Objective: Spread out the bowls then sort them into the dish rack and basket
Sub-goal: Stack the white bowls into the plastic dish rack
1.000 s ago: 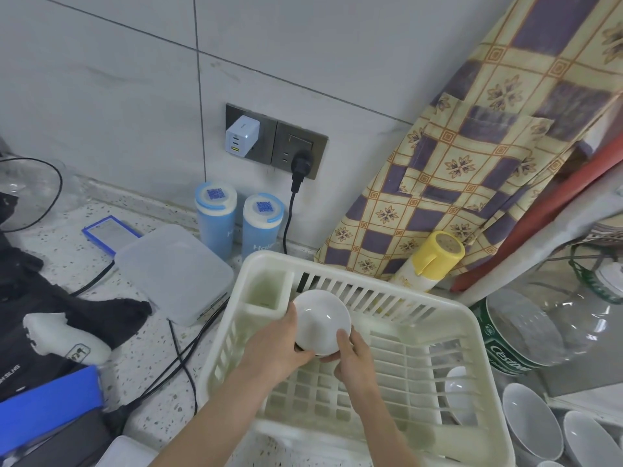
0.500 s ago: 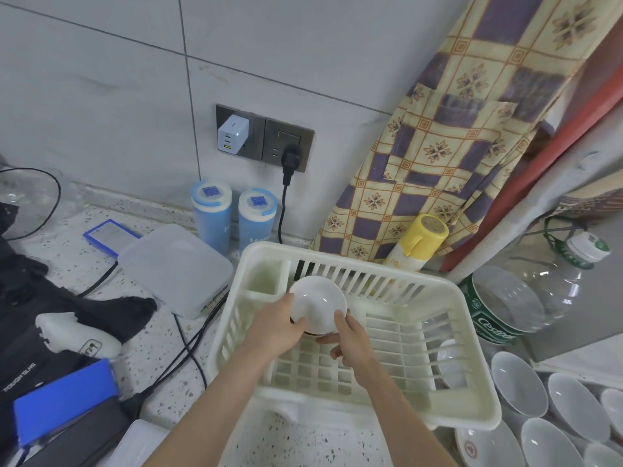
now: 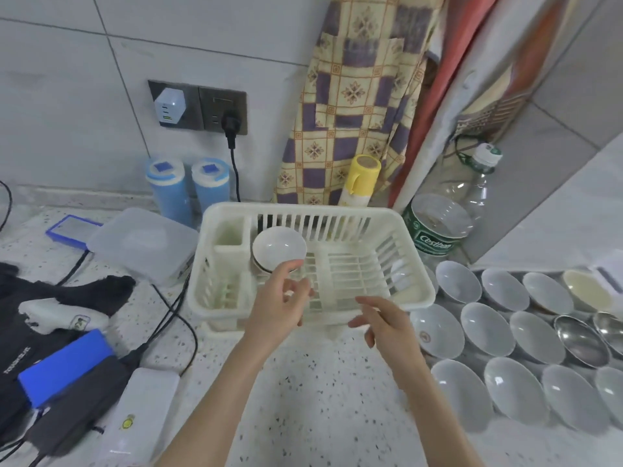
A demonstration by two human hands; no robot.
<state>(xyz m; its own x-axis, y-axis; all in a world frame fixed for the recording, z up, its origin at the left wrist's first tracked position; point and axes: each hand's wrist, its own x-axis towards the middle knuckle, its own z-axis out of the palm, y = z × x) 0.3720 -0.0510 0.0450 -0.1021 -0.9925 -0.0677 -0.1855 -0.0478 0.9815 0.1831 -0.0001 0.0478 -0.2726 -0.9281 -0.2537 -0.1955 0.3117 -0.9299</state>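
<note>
— White porcelain bowl (image 3: 279, 248) stands tilted on edge in the cream dish rack (image 3: 418, 291), beside the cutlery compartment (image 3: 229, 232), probably leaned there to drain.

— And the hands?

— Left hand (image 3: 281, 306) hovers just below that bowl, fingers loose and holding nothing. Right hand (image 3: 387, 323) hangs at the rack's front rim, fingers spread, empty too.

— What's left?

— Plenty: white bowls (image 3: 485, 328) and steel bowls (image 3: 581, 345) lie spread on the counter, right of the rack. No basket in sight.
</note>
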